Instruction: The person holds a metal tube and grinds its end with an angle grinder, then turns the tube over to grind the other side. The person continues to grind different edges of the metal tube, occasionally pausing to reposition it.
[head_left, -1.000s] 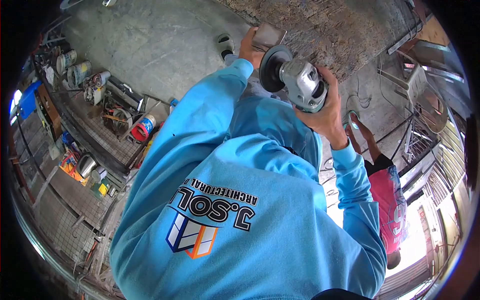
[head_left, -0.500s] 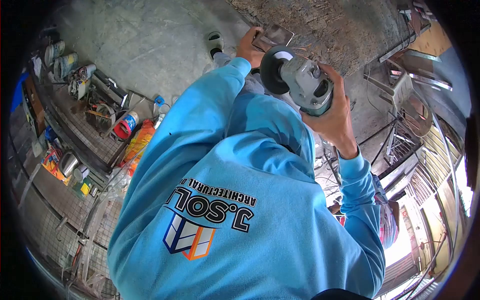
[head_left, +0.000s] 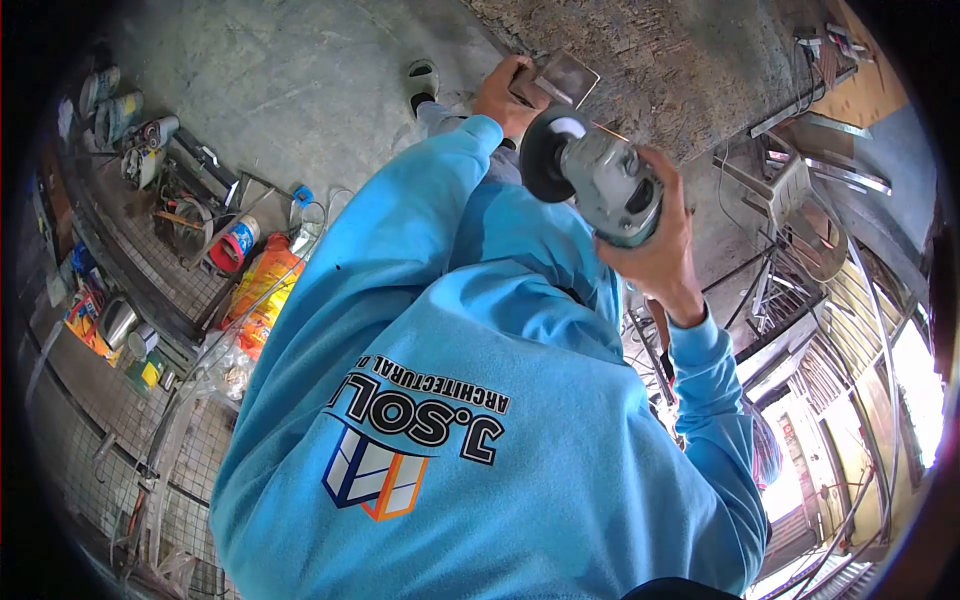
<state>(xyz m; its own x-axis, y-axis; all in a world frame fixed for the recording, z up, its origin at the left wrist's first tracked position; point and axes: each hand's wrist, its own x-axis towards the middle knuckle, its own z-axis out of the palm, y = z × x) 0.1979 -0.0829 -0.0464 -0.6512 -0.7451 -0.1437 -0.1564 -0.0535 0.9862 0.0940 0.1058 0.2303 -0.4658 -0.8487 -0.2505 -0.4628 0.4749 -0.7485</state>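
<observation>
My left hand (head_left: pixel 508 98) is wrapped round a square metal piece (head_left: pixel 568 78) at the top centre. In my right hand (head_left: pixel 665 245) is a grey angle grinder (head_left: pixel 608 180), held by its body. Its dark round disc (head_left: pixel 546 152) is beside the metal piece, close to my left hand. A thin orange streak like sparks (head_left: pixel 610 132) shows to the right of the disc. Whether the disc touches the metal cannot be made out.
A rough brown board or slab (head_left: pixel 660 60) lies at the top. A plastic chair (head_left: pixel 790 190) stands at right. At left are a red and blue bucket (head_left: pixel 232 248), an orange bag (head_left: pixel 268 290) and a metal grid (head_left: pixel 150 260). Part of another person (head_left: pixel 766 455) shows lower right.
The view has shifted slightly. The metal piece now looks a little more turned and sits slightly further right. Both hands keep their hold.
</observation>
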